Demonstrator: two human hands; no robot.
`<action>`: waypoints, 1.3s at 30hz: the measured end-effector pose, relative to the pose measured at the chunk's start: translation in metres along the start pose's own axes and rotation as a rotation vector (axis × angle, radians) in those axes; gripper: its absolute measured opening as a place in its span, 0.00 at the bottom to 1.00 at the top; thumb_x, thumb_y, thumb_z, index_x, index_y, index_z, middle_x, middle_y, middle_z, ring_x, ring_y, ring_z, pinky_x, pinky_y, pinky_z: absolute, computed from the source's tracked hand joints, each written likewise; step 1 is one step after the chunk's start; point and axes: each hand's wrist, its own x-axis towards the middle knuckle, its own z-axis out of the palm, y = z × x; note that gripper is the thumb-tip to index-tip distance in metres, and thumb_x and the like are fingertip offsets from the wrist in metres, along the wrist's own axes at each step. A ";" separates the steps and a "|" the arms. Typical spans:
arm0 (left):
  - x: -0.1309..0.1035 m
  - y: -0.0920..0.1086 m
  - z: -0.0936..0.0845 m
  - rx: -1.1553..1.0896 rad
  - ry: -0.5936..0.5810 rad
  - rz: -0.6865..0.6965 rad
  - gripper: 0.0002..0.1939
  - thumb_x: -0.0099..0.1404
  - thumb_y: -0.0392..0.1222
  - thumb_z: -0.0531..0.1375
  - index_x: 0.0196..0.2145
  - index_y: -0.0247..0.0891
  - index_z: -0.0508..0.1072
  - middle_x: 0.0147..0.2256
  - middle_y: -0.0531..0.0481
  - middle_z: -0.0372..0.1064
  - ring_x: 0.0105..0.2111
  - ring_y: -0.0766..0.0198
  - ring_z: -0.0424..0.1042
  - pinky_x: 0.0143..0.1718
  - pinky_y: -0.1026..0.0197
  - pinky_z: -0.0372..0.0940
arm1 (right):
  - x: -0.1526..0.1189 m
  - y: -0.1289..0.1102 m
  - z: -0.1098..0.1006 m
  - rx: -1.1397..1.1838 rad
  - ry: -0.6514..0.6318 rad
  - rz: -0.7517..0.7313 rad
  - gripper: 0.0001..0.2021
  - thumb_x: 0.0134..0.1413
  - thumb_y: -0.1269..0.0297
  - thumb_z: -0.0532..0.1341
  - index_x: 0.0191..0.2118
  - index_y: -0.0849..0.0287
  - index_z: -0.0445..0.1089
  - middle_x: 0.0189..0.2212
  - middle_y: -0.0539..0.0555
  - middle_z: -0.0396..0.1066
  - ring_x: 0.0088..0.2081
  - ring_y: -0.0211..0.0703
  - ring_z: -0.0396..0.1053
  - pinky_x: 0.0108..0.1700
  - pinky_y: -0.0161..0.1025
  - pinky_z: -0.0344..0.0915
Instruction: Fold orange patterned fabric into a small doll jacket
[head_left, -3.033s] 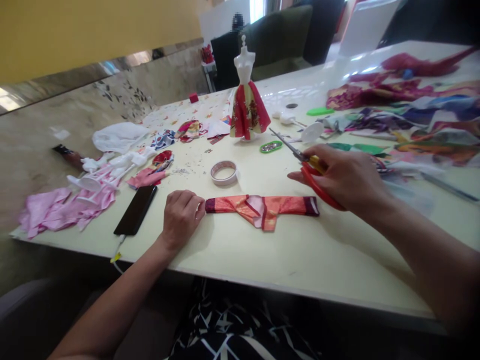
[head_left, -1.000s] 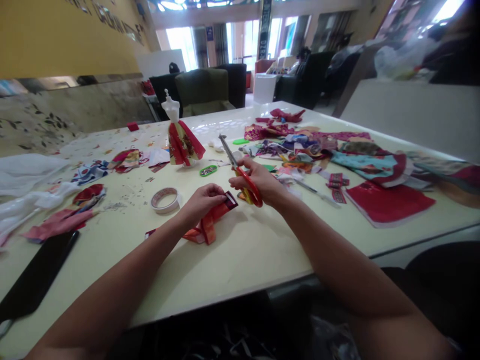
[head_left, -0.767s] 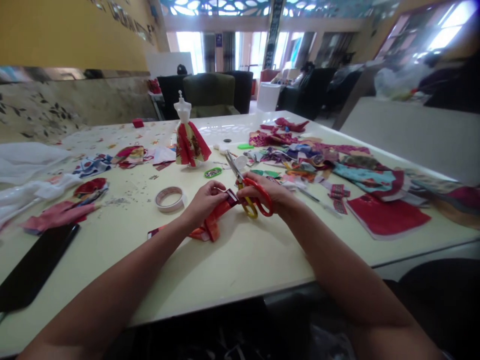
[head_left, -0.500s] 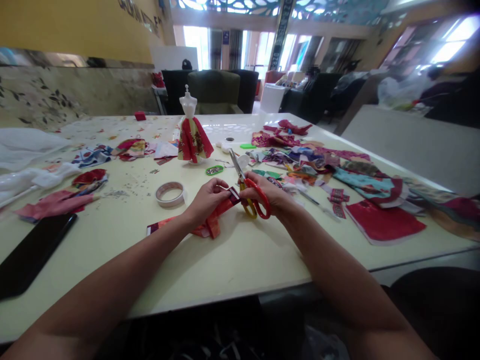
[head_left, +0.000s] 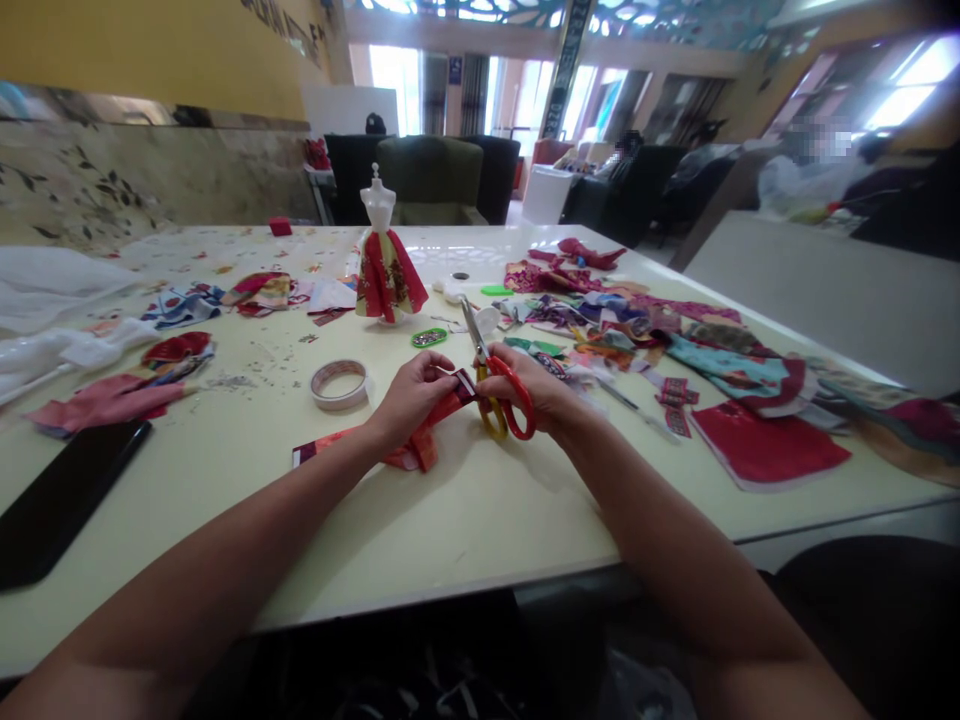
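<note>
Left hand [head_left: 409,398]: pinching narrow orange cloth garment [head_left: 424,446]. Right hand [head_left: 534,385]: gripping red-and-yellow-handled metal scissors [head_left: 481,346]. Apparently trimming; tautness likely needed next.

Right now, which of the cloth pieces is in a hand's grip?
The orange garment with dark ends: the left hand pinches one end near the scissors. The rest, such as the flat red cloth, are held by neither hand.

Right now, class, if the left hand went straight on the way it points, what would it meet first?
Probably the red-and-yellow-handled metal scissors in the right hand, past the orange-maroon cloth the left hand holds; depth is unclear.
</note>
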 end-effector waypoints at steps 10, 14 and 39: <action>-0.008 0.013 0.002 0.486 0.064 0.324 0.06 0.60 0.41 0.62 0.34 0.37 0.72 0.35 0.50 0.70 0.37 0.61 0.70 0.43 0.57 0.65 | 0.001 0.004 0.002 0.048 0.015 -0.077 0.16 0.37 0.68 0.62 0.34 0.55 0.57 0.26 0.44 0.62 0.24 0.37 0.65 0.26 0.36 0.63; -0.014 0.017 0.006 0.684 0.021 0.485 0.04 0.62 0.40 0.62 0.32 0.38 0.77 0.36 0.48 0.70 0.40 0.60 0.70 0.44 0.57 0.64 | 0.001 0.002 0.004 0.064 0.034 -0.084 0.16 0.36 0.69 0.62 0.34 0.55 0.57 0.27 0.44 0.62 0.24 0.37 0.65 0.27 0.37 0.63; -0.011 0.017 0.005 0.490 -0.017 0.173 0.06 0.58 0.40 0.61 0.27 0.36 0.75 0.30 0.52 0.71 0.31 0.65 0.70 0.36 0.62 0.63 | 0.003 0.007 0.005 0.034 0.033 -0.096 0.17 0.37 0.70 0.63 0.34 0.56 0.57 0.27 0.44 0.62 0.25 0.37 0.65 0.27 0.37 0.64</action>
